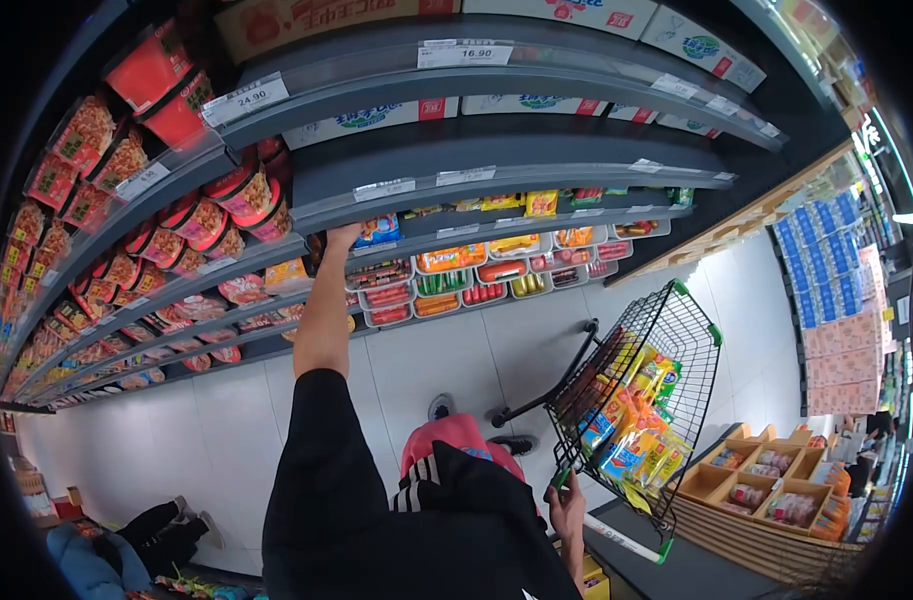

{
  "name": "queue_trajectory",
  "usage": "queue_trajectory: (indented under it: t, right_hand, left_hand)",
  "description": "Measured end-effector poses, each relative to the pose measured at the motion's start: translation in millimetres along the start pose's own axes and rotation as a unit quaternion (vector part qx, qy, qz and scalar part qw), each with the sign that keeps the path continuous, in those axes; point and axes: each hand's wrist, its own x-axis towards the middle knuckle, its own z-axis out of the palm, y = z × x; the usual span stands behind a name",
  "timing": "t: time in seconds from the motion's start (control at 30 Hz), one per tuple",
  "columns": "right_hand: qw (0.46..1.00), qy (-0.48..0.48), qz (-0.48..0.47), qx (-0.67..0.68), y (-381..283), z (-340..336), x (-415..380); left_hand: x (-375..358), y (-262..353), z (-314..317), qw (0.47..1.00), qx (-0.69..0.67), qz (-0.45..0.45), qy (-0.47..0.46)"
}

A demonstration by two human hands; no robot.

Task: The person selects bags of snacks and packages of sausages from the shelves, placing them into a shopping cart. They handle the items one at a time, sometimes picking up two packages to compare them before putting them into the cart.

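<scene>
My left hand (344, 236) reaches in under a shelf edge, right beside a blue snack packet (377, 230); its fingers are largely hidden, and I cannot tell whether they hold anything. Down at the lower right, my right hand (568, 508) is closed round the green end of the shopping cart handle (621, 538). Several bright yellow, orange and blue snack packets (628, 420) lie in the black wire shopping cart (698, 345).
Red instant noodle tubs (181, 228) fill the shelves on the left. White bins of wrapped sausages (441, 282) line the low shelf. Wooden display boxes (756, 480) stand beyond the cart. A person in blue (96, 560) is at the lower left, on the tiled floor (246, 420).
</scene>
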Motion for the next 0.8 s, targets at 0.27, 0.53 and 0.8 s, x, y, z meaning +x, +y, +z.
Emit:
queue_trajectory:
  t: [0.27,0.53,0.8]
  right_hand:
    - [1.0,-0.01,0.029,0.003,3,15,-14]
    - [0.994,-0.045,0.069,0.07,-12,18,-21]
    - [0.996,-0.081,0.017,0.022,-1,16,-11]
  left_hand:
    - [-19,27,-5,0.966,-0.217,-0.119,-0.072]
    - [-15,43,-31,0.912,-0.36,-0.194,0.006]
    - [-85,64,-40,0.831,-0.529,-0.171,0.025]
